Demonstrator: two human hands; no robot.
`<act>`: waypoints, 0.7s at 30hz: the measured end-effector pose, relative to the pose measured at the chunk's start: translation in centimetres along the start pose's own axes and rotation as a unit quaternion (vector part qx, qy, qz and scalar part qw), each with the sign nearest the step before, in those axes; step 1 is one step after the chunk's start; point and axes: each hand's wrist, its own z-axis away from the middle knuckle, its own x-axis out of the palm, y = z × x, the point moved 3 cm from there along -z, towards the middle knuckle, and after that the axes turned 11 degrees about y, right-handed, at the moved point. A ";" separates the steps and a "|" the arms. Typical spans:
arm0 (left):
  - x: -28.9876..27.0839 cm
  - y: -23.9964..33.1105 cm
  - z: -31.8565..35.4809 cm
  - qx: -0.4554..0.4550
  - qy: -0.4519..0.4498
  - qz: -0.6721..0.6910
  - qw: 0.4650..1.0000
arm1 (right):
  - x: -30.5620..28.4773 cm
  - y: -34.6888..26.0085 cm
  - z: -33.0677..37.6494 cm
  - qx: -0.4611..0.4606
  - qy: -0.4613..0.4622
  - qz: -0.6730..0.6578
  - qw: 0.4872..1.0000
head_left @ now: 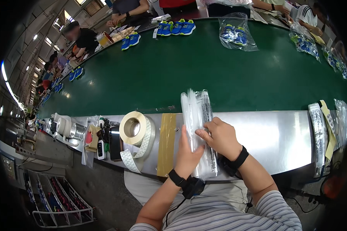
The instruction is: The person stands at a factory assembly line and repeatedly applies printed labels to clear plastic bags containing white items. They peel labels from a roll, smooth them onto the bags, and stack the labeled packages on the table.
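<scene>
The left grip (187, 157) clasps a bundle of clear plastic bags (191, 111) above the metal table (275, 140), the right grip (223, 139) pinching its edge; no bag looks separated yet. Beyond, unbagged blue shoes (187, 27) and bagged pairs (241, 37) lie on the green belt (150, 77).

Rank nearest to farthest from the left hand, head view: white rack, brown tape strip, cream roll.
1. Brown tape strip: just left of the left hand.
2. Cream roll: left, beyond the strip.
3. White rack: far lower left.
</scene>
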 end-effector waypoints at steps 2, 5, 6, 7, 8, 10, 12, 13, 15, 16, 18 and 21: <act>0.5 1.2 0.6 0.077 -0.020 -0.136 0.988 | 0.0 0.2 0.1 0.005 -0.046 0.067 0.997; 0.5 1.8 0.7 0.083 -0.026 -0.154 0.984 | -0.1 0.7 -0.1 0.025 -0.099 0.061 0.993; 0.4 1.9 0.6 0.106 -0.014 -0.165 0.980 | -0.1 0.9 -0.2 0.033 -0.103 0.051 0.993; 0.2 1.5 0.4 0.041 -0.025 -0.087 0.995 | -0.1 1.0 -0.4 0.039 -0.107 0.031 0.993; 0.0 0.9 0.1 -0.018 -0.028 -0.004 0.999 | -0.1 1.3 -0.5 0.046 -0.113 0.018 0.992; -0.1 -0.3 -0.3 -0.087 -0.050 0.104 0.989 | 0.1 1.7 -0.7 0.054 -0.119 -0.012 0.991; -0.4 -1.3 -0.9 -0.111 -0.080 0.147 0.980 | 0.4 2.2 -0.8 0.065 -0.127 -0.043 0.989; -0.7 -1.6 -1.0 -0.110 -0.079 0.149 0.980 | 0.4 2.5 -0.9 0.083 -0.139 -0.058 0.985; -1.3 -2.3 -1.1 -0.159 -0.064 0.181 0.969 | 0.5 2.8 -0.9 0.107 -0.155 -0.056 0.980; -1.6 -2.3 -1.5 -0.147 -0.054 0.216 0.964 | 0.5 2.9 -0.9 0.116 -0.162 -0.051 0.979; -2.0 -2.5 -1.5 -0.180 -0.039 0.242 0.952 | 0.5 2.9 -1.0 0.126 -0.162 -0.032 0.978; -2.4 -2.6 -1.5 -0.200 -0.034 0.295 0.934 | 0.3 2.8 -1.3 0.143 -0.134 -0.104 0.975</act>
